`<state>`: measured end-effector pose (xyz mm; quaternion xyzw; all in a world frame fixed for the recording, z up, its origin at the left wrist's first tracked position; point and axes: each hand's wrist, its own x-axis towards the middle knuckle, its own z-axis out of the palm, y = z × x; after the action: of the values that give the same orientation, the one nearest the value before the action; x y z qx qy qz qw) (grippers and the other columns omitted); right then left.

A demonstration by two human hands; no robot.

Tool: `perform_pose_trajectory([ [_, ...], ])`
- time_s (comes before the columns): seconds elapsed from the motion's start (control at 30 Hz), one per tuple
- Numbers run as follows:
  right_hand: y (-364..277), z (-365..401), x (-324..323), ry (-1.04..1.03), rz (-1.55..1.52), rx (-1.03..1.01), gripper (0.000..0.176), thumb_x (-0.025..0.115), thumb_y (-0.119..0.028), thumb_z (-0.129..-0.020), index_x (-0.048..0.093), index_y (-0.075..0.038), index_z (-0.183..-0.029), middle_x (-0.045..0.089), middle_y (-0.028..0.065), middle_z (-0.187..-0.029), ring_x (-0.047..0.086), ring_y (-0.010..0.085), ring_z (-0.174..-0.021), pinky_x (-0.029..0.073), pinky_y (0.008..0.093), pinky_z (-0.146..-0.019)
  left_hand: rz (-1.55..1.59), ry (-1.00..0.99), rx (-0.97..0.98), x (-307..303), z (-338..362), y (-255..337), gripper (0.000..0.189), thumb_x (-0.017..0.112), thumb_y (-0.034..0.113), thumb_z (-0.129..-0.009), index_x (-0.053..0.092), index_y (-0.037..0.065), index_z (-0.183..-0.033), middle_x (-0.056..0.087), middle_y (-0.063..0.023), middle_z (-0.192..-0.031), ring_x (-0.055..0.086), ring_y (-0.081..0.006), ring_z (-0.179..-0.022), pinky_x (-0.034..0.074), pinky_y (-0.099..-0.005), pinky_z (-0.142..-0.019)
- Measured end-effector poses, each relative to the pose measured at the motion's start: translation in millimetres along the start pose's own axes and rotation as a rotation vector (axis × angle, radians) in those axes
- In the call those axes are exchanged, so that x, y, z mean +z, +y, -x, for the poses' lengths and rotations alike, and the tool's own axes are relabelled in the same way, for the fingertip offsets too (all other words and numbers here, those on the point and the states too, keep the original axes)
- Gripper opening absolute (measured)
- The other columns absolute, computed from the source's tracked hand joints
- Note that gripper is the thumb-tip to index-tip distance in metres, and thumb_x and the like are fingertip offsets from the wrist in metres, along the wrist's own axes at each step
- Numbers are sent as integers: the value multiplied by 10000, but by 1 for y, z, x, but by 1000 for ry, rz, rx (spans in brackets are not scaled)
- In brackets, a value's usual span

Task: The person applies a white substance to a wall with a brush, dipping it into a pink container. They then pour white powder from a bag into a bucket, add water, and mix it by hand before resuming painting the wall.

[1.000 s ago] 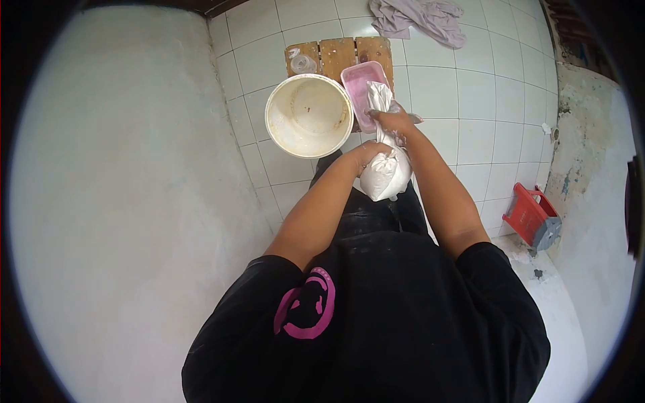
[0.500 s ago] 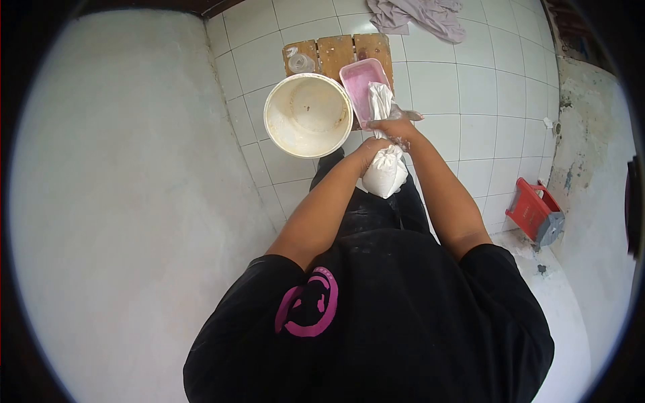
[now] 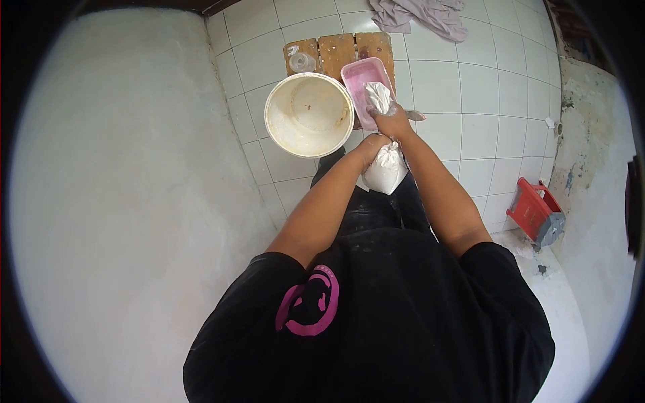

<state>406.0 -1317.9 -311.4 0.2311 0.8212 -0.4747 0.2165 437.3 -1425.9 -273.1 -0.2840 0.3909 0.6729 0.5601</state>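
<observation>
A white plastic bag (image 3: 385, 173) with a rounded, full lower part hangs in front of my legs. Its neck is gathered, and my left hand (image 3: 373, 146) is closed around it just above the bulge. Higher up, my right hand (image 3: 392, 122) grips the bag's loose top end, which pokes out crumpled beyond the fingers. White powder marks that hand. Directly beyond it is a pink tray (image 3: 369, 68) with whitish residue inside. A narrow greyish piece (image 3: 416, 115) juts out to the right of my right hand; its kind cannot be made out.
A large white bucket (image 3: 309, 115), stained inside, stands left of the tray. Behind is a low wooden stool (image 3: 336, 52) holding a clear plastic container (image 3: 303, 62). A cloth (image 3: 430, 19) lies on the tiled floor, and a red plastic stool (image 3: 535, 211) rests by the right wall.
My right hand has shifted slightly up and away along the bag, its fingers now wrapped round the top end. Less of that end shows. My left hand stays on the neck.
</observation>
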Motion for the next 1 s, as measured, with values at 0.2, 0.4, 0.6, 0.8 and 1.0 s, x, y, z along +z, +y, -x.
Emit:
perform_pose_trajectory([
  [0.2,-21,10,-13,-95,-78,167,407,579,-288,-879,574,50,-1105,648,137,-881,627,215,-804,494,336,-675,-108,10,-43,1,5,7,288,548,252,-769,652,34,-926,654,-84,-805,627,-183,-661,490,-323,-609],
  [0.4,-10,2,-7,-146,-728,499,298,547,-245,-886,599,2,-1046,612,60,-754,568,148,-567,458,275,-529,-214,30,-72,-3,1,5,312,563,255,-754,663,10,-917,656,-107,-816,625,-203,-670,482,-334,-634],
  [0.6,-37,-14,-26,-280,-461,479,256,596,-265,-863,610,-29,-961,612,34,-739,545,90,-529,415,235,-431,-585,70,-101,-2,-12,-1,326,556,221,-757,652,-14,-961,657,-117,-863,630,-218,-718,481,-347,-681],
  [0.8,-44,-20,-19,-205,-216,279,451,749,-276,-751,603,20,-1059,673,114,-910,637,163,-729,503,305,-626,-537,57,-83,-5,-10,4,320,563,235,-759,657,-17,-933,657,-115,-856,627,-217,-710,475,-346,-671],
  [1.0,-15,-31,2,46,-299,157,248,656,-254,-858,597,-17,-901,560,23,-644,500,97,-512,418,273,-478,-533,76,-89,-2,0,13,284,562,227,-758,669,-4,-884,656,-109,-819,627,-210,-679,482,-352,-648],
])
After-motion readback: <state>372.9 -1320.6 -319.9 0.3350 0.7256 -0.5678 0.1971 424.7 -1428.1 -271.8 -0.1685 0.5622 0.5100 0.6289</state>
